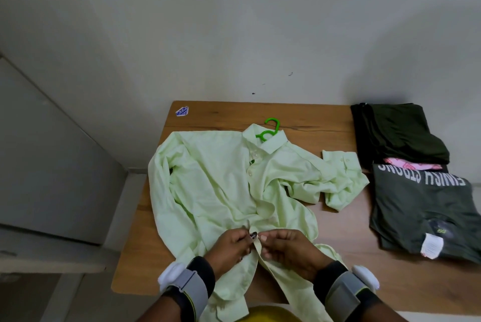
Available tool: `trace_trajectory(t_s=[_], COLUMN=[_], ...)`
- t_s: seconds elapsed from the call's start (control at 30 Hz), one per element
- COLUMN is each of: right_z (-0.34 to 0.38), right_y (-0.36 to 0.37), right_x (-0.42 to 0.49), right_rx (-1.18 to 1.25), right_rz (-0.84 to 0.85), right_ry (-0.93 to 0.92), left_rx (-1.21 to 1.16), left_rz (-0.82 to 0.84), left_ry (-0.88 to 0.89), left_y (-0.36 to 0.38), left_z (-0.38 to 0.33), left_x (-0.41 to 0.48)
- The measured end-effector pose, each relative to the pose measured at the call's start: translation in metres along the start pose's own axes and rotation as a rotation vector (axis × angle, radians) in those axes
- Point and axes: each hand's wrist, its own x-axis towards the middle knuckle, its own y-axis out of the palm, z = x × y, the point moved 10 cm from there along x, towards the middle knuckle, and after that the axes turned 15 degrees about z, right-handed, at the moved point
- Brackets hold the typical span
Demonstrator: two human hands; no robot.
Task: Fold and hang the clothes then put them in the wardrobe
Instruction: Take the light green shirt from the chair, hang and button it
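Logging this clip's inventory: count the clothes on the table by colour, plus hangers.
Pale green shirt: 1
Dark folded garments: 2 (olive-black pile, grey printed tee)
Pink garment: 1, mostly hidden
Green hanger: 1
Total: 5

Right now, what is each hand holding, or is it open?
Left hand: pinches the front edge of the light green shirt.
Right hand: pinches the same front edge, close beside the other.

A pale green shirt (221,178) is spread on a bench (338,230), a green hanger (270,129) tucked in its collar. Its front edge is pinched by the left grip (231,246) and right grip (289,246) (folded dark clothes (421,212) are stacked nearby).
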Motion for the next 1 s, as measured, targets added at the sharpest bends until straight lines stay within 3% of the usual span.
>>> trace_trajectory(t_s=[0.07, 0.1, 0.2, 0.23, 0.3, 0.43, 0.6, 0.7, 0.73, 0.8, 0.87, 0.9, 0.93, 1.0], right_z=[0.0, 0.002, 0.038, 0.042, 0.026, 0.006, 0.074, 0.115, 0.131, 0.155, 0.159, 0.149, 0.133, 0.094], right_y=[-0.001, -0.003, -0.009, -0.002, -0.006, -0.036, -0.07, -0.073, -0.067, -0.064, -0.075, -0.088, -0.102, -0.129], right_x=[0.001, 0.001, -0.015, -0.022, -0.016, 0.02, 0.071, 0.085, 0.08, 0.048, 0.0, -0.019, -0.033, -0.044], right_rx=[-0.082, -0.22, -1.103, -1.402, -1.711, -1.787, -1.685, -1.627, -1.548, -1.32, -1.242, -1.242, -1.232, -1.134], right_rz=[-0.031, -0.073, -0.441, -0.559, -0.634, -0.512, -0.342, -0.358, -0.382, -0.523, -0.776, -0.895, -0.972, -0.926], right_ry=[-0.001, -0.023, -0.251, -0.32, -0.18, 0.07, 0.244, 0.126, 0.008, -0.31, -0.456, -0.388, -0.239, 0.06], left_rx=[0.116, 0.296, 1.08, 1.215, 1.332, 1.406, 1.391, 1.35, 1.309, 1.21, 1.037, 0.858, 0.634, 0.191], left_rz=[0.004, -0.049, -0.494, -0.558, -0.523, -0.328, -0.306, -0.25, -0.272, -0.471, -0.809, -0.913, -0.952, -0.823], left_ry=[-0.001, 0.018, 0.173, 0.125, 0.029, -0.063, -0.075, -0.071, -0.033, 0.133, 0.293, 0.277, 0.223, 0.157], left_y=[-0.003, -0.01, -0.033, -0.035, -0.042, -0.061, -0.116, -0.142, -0.146, -0.148, -0.151, -0.155, -0.159, -0.158], left_z=[-0.003, -0.007, -0.039, -0.039, -0.024, 0.01, -0.027, -0.059, -0.072, -0.106, -0.116, -0.101, -0.075, -0.021], left_x=[0.002, -0.001, -0.024, -0.027, -0.015, 0.024, 0.088, 0.107, 0.103, 0.07, 0.013, -0.012, -0.029, -0.035])
